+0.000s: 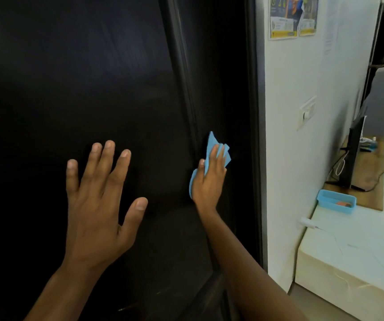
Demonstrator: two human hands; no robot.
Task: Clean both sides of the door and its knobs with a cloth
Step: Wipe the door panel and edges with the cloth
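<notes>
Dark door (82,77) fills the view, white wall off to its right. Your left hand (98,205) is flat, fingers spread, bracing the panel. Your right hand (209,179) presses the blue cloth (212,144) with straight fingers near the door's edge; keep the palm flat and overlap your strokes.

Ledge: pale stone ledge (358,251) at 4 o'clock.
On it: blue tray (335,201); wooden board (369,181) at 3 o'clock.

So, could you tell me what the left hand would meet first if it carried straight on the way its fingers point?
The left hand points up along the dark door; nothing shows in its way.
</notes>
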